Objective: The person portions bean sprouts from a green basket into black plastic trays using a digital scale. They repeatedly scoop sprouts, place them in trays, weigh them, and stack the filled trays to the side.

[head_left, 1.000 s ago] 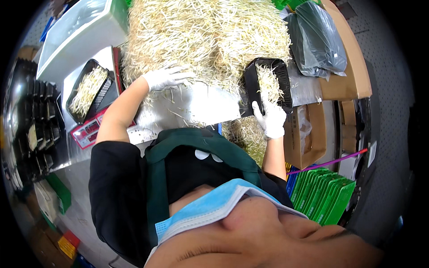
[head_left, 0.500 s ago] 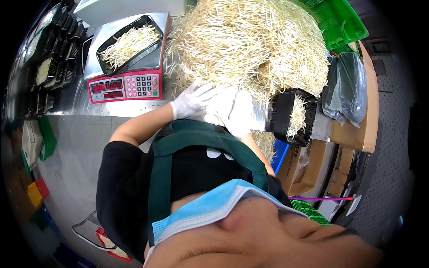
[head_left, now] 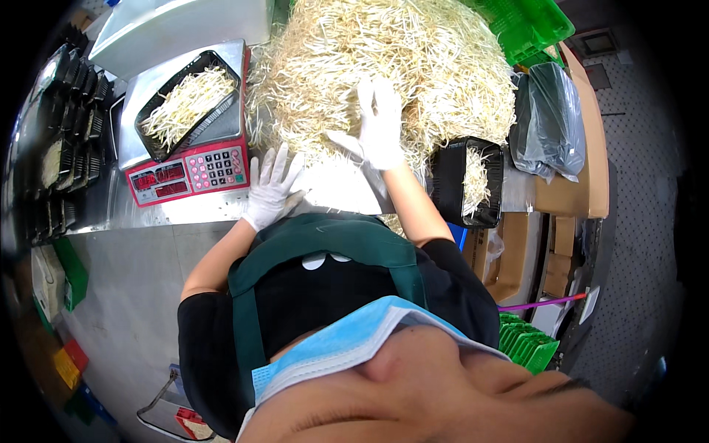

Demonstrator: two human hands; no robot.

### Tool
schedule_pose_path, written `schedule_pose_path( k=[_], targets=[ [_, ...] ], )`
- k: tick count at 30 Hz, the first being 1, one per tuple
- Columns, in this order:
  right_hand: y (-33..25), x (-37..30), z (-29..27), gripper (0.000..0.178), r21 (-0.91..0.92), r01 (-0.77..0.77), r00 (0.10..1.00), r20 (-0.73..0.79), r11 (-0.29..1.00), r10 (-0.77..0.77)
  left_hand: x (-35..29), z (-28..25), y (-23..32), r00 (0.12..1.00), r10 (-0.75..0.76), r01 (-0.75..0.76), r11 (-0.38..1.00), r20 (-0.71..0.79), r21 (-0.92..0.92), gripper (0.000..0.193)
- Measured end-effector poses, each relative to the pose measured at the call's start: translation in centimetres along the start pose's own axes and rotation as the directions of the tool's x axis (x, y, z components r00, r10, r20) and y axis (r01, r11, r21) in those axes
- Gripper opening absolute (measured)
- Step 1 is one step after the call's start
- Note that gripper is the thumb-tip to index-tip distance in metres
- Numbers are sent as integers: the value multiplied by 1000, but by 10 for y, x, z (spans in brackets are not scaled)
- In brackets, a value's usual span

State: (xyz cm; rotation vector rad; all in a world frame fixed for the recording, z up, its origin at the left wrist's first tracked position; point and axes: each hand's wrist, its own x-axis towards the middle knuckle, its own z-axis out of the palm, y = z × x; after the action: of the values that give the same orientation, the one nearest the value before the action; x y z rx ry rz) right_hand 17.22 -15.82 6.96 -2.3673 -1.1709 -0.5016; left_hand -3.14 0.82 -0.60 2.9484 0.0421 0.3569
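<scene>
Right hand (head_left: 381, 131) moved up to the sprout heap (head_left: 332, 66), apparently touching, left hand (head_left: 270, 192) nearer the scale (head_left: 216, 170)

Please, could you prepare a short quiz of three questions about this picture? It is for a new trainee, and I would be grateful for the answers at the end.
1. Multiple choice: which thing is nearest to the left hand?
a) the green crate
b) the scale
c) the cardboard box

2. True or false: the black tray on the scale holds sprouts.

3. Open: where are the fingers of the right hand, and on which side of that hand is the second black tray?

Key:
1. b
2. True
3. At the large sprout heap; the tray is on the hand's right side.
</scene>
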Motion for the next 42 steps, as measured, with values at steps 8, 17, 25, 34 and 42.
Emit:
schedule_pose_path(
  k=[8,17,25,34,42],
  targets=[
    [54,149,-7,99,-31,94,921,-377,995,-99,137,4,24,913,114,-134,991,-392,-25,71],
    [52,178,35,91,-183,-81,973,-227,980,38,205,30,-12,852,172,-143,985,-494,96,68],
    [40,200,66,98,-129,-206,966,-184,970,181,219,5,-34,944,130,-111,991,-302,81,79],
    [25,63,-13,83,315,97,922,-385,944,33,58,-42,12,997,12,-28,976,-77,-217,93],
    [-16,-129,-7,92,71,-519,816,337,852,469,53,19,-2,993,96,-99,994,-72,-44,74]
  ],
)
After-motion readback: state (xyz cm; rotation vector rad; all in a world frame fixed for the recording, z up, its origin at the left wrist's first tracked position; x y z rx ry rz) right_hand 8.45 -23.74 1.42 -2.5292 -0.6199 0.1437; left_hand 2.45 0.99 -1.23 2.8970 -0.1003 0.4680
